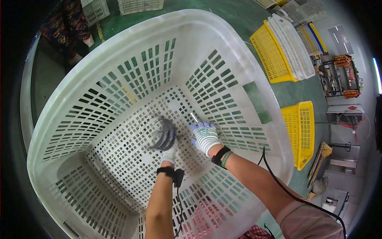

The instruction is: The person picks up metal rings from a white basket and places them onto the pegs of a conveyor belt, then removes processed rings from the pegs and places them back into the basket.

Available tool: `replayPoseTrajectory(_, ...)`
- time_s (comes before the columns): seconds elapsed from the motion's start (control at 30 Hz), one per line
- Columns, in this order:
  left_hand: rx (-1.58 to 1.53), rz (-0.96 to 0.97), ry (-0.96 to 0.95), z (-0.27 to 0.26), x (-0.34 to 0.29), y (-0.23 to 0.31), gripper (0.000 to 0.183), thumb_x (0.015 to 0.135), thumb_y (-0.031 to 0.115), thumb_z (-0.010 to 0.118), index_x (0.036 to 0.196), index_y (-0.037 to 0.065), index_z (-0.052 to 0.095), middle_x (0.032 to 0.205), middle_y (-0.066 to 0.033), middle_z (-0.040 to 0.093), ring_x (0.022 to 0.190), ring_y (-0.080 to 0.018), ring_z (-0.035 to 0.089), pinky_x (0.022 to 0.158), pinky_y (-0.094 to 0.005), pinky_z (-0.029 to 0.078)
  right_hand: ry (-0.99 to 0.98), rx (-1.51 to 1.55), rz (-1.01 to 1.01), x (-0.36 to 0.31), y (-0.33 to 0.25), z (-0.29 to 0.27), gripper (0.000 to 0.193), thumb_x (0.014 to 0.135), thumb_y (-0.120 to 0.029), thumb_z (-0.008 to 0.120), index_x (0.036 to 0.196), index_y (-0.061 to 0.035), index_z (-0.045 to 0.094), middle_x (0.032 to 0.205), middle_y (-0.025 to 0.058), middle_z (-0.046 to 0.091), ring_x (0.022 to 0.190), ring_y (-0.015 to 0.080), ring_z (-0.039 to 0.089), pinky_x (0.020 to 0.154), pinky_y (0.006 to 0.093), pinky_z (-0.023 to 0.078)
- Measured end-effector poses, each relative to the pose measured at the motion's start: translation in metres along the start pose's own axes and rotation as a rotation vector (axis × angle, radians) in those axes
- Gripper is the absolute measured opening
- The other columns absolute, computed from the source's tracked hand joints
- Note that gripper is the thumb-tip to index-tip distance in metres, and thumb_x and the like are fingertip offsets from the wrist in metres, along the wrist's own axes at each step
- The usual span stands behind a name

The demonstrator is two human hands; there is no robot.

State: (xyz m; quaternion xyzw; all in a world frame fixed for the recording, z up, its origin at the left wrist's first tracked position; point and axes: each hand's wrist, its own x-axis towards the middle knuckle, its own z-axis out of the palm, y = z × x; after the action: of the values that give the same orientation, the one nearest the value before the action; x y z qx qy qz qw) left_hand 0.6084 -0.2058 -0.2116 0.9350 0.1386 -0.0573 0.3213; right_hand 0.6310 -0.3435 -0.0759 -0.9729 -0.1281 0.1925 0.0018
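Observation:
Both my hands are down inside a large white plastic basket (179,20) with slotted walls and a grid floor. My left hand (165,135), in a white glove with a dark grey coating, is near the middle of the floor. Its fingers are curled and partly smeared; a pale blur lies beside them, and I cannot make out what it is. My right hand (205,136), in a blue-and-white striped glove, is closed close to the right wall. A thin, pale stick-like tool (194,117) sticks out beyond its fingertips. Black bands circle both wrists.
Yellow and white baskets (274,51) lean together at the upper right, with another yellow basket (298,131) below. A red-bladed fan (353,121) stands by the right wall. A person's patterned trousers (71,28) show at the upper left. Black cables run along my arms.

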Motion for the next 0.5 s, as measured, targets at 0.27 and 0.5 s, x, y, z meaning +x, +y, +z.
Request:
replayPoseTrajectory(0.27, -0.336, 0.01, -0.342, -0.009, 0.083, 0.035, 0.045, 0.083, 0.03, 0.049, 0.118, 0.001, 0.049, 0.114, -0.0215, 0.054, 0.107, -0.0365, 0.05, 0.09, -0.0397, 0.043, 0.1, -0.174, -0.3, -0.009, -0.019, 0.008, 0.028, 0.078, -0.026, 0.055, 0.098, -0.0075, 0.061, 0.11, 0.0122, 0.054, 0.109, 0.0277, 0.046, 0.095, 0.0461, 0.032)
replayPoseTrajectory(0.5, -0.688, -0.138, -0.474, -0.01, 0.055, -0.08, 0.026, 0.076, 0.023, 0.062, 0.093, 0.004, 0.057, 0.074, -0.0117, 0.06, 0.067, -0.0268, 0.056, 0.06, -0.0404, 0.045, 0.645, 0.189, -0.424, -0.078, -0.048, -0.19, 0.047, 0.074, -0.023, 0.064, 0.113, -0.0009, 0.051, 0.112, 0.0159, 0.052, 0.105, 0.0336, 0.047, 0.092, 0.041, 0.036)
